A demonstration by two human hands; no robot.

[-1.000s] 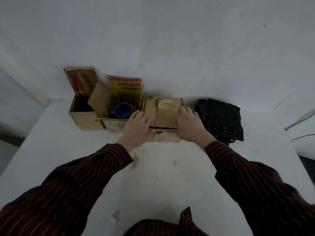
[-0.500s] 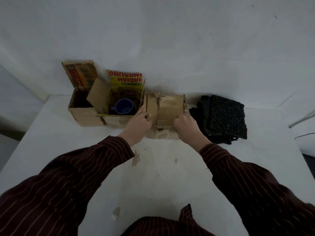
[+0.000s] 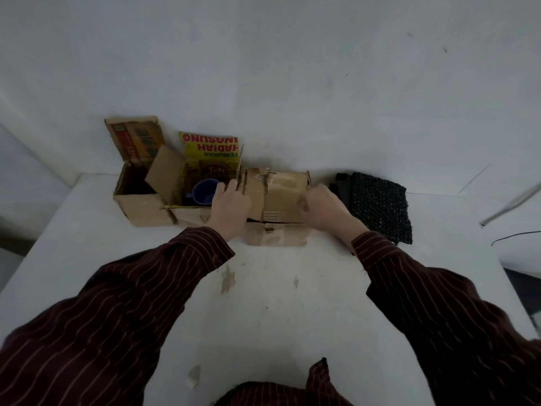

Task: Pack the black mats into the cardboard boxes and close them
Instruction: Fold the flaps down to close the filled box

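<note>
Both flank the cardboard box (image 3: pixel 278 194): left hand (image 3: pixel 231 205) flat against it, right hand (image 3: pixel 322 210) curled, grip unclear, black mats (image 3: pixel 377 206) just right.

Three boxes stand in a row at the back of your tabletop (image 3: pixel 278 303), by the wall (image 3: pixel 292 83). The left box (image 3: pixel 140 208) touches the middle box (image 3: pixel 187 213), which holds a cup (image 3: pixel 205 191). Your left hand (image 3: pixel 231 205) rests on the left end of the right box (image 3: pixel 281 194), and your right hand (image 3: pixel 322 209) grips its right end. The mats (image 3: pixel 377 206) lie just right of it.
</note>
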